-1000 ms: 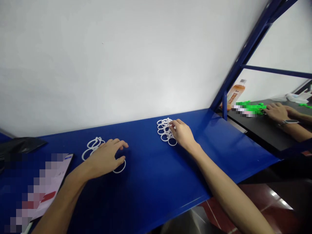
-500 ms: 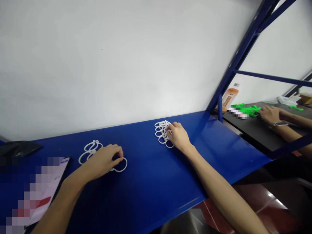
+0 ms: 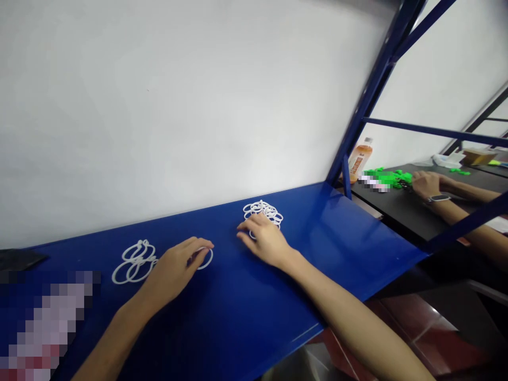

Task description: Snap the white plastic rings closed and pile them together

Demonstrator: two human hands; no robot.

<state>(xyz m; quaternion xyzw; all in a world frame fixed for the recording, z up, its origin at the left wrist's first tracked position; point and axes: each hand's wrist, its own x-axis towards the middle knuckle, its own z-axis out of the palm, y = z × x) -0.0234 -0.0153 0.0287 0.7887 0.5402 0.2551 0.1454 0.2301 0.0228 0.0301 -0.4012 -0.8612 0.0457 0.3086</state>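
My left hand (image 3: 177,269) is closed in a pinch on a single white plastic ring (image 3: 210,260), whose far curve pokes out beyond the fingertips. To its left, several white rings (image 3: 126,255) lie overlapping on the blue table (image 3: 234,312); small knobs show at their tops. My right hand (image 3: 265,241) is over the near side of a larger cluster of white rings (image 3: 273,212). Its fingers are apart and point left, with nothing visible in them. The palm and fingers hide part of that cluster.
A black plastic bag (image 3: 21,259) and a blurred-out flat item (image 3: 59,317) are at the left. A blue metal frame (image 3: 367,95) rises at the right. Beyond it stand a drink bottle (image 3: 362,159) and a black table (image 3: 391,203) with green pieces (image 3: 387,178) and another person's hands (image 3: 427,185).
My left hand has moved right with its ring, away from the left rings. My right hand has come left and nearer across the cluster, its fingers spreading. The view has turned slightly right.
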